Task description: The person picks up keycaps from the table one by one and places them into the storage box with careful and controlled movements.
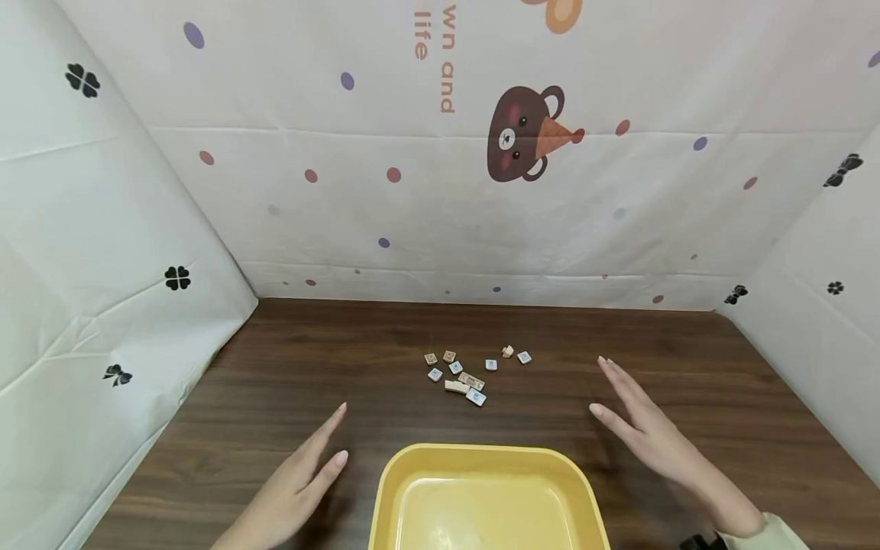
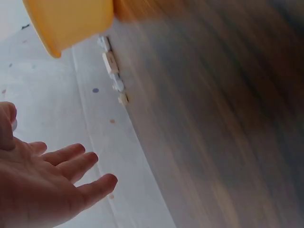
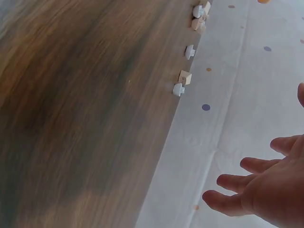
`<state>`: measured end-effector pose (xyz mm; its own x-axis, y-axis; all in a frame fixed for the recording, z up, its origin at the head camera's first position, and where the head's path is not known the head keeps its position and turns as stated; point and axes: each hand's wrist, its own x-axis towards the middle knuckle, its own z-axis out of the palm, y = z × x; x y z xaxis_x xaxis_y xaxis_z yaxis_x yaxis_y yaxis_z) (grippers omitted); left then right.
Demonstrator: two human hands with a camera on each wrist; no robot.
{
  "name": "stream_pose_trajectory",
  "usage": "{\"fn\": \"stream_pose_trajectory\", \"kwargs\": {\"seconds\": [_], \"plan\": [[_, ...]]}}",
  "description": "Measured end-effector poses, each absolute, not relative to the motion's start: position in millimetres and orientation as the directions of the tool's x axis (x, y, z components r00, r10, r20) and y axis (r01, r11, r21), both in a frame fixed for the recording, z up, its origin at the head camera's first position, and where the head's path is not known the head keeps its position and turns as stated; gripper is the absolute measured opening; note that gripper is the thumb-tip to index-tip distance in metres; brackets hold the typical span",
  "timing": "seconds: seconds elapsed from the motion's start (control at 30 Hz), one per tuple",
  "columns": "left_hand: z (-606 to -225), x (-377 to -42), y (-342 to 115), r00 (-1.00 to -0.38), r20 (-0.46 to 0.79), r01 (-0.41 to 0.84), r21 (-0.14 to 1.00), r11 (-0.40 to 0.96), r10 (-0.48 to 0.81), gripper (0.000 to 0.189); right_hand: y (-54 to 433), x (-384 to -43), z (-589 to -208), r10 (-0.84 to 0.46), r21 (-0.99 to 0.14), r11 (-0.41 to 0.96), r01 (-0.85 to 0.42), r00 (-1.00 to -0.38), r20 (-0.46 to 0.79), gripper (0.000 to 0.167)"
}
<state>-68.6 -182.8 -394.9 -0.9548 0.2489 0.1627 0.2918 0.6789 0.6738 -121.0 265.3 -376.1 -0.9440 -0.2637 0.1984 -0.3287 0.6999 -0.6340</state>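
Observation:
In the head view my left hand (image 1: pixel 292 485) hovers to the left of a yellow tub (image 1: pixel 481 449), its fingers straight and holding nothing. On the other side my right hand (image 1: pixel 649 431) is spread the same way, also with nothing in it. Beyond the tub, several small keycap-like pieces lie scattered on the dark wood table; among them are a white one with a blue mark (image 1: pixel 476 397), a beige long one (image 1: pixel 471 381) and another white one (image 1: pixel 525 357). Both wrist views show extended fingers (image 2: pixel 78 166) apart from the pieces.
The brown wood-grain table (image 1: pixel 309 367) ends at a white cloth backdrop (image 1: pixel 412 229) printed with dots and a bear. White cloth also closes off the left side (image 1: pixel 89 267) and the right side (image 1: pixel 825 344). The tub's near part runs out of the head view.

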Motion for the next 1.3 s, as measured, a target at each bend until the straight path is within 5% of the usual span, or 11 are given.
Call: {"fn": "stream_pose_trajectory", "kwargs": {"seconds": [0.57, 1.3], "plan": [[-398.5, -58.4, -162.7, -0.921, 0.076, 0.263, 0.843, 0.469, 0.381, 0.05, 255.8, -140.3, -376.7, -0.237, -0.779, 0.589, -0.214, -0.968, 0.087, 0.061], [-421.3, -57.7, -149.8, -0.776, 0.221, 0.325, 0.943, 0.075, 0.59, 0.052, 235.7, -195.7, -390.1, -0.217, -0.925, 0.379, 0.021, -0.97, -0.112, 0.066]]}}
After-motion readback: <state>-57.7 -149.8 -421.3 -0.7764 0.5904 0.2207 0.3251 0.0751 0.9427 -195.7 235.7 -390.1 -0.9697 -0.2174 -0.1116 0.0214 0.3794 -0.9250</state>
